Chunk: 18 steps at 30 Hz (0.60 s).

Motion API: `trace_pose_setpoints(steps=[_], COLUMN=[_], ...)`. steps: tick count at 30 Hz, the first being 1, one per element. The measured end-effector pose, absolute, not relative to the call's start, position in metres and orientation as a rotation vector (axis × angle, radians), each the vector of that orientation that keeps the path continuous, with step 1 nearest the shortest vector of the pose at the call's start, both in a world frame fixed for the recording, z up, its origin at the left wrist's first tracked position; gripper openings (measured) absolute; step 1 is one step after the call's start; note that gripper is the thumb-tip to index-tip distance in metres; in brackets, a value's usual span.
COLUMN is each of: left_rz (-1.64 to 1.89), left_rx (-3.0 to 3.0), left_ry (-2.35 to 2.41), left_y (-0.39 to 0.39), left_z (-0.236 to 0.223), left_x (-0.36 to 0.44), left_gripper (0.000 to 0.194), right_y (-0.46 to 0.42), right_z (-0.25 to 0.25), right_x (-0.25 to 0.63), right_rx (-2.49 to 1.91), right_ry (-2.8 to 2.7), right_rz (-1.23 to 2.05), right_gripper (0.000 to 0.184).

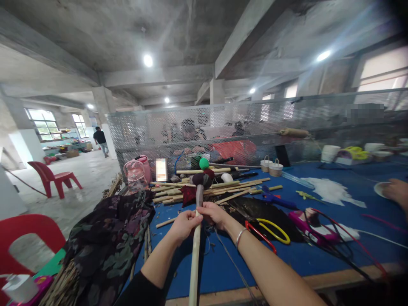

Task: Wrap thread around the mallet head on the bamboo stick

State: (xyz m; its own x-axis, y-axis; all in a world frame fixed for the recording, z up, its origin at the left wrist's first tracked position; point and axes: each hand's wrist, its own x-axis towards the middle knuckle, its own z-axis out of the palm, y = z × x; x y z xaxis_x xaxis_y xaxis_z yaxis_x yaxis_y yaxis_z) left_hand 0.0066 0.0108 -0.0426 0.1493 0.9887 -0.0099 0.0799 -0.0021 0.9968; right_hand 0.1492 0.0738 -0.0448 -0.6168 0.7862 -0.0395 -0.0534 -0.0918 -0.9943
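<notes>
A pale wooden stick [194,267] points away from me over the blue table, its near end running out of the picture. My left hand [186,224] is closed on it from the left, thumb and fingers pinched near the middle. From the right, my right hand [215,213] is closed at the lower edge of the grey wrapping [199,196] on the stick's far part. Dark fuzzy balls [201,180] show at the far end; whether they are attached I cannot tell. A thin grey cord [232,261] trails below my right hand to the table edge.
Several loose sticks [242,187] lie behind my hands. Yellow-and-red-handled scissors [274,230], a purple power strip [314,229] and white fluff [331,191] lie right. Dark patterned cloth [111,238] covers the left. Another person's hand [398,191] is at far right; a perforated screen [143,123] stands behind.
</notes>
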Motion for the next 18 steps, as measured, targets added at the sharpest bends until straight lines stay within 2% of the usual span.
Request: trace_pose_setpoints(steps=[6,18], left_rz=[0.934,1.070], left_rx=[1.142,1.182], left_ry=[0.930,1.144], left_y=[0.007,0.011], left_z=[-0.041,-0.044], left_x=[0.007,0.009], left_gripper=[0.042,0.046], right_y=[0.074,0.074], right_z=[-0.044,-0.049], right_x=[0.150,0.147], right_rx=[-0.739,-0.819], right_ry=[-1.576,-1.577], right_rz=[1.811,1.727], right_gripper=[0.038,0.034])
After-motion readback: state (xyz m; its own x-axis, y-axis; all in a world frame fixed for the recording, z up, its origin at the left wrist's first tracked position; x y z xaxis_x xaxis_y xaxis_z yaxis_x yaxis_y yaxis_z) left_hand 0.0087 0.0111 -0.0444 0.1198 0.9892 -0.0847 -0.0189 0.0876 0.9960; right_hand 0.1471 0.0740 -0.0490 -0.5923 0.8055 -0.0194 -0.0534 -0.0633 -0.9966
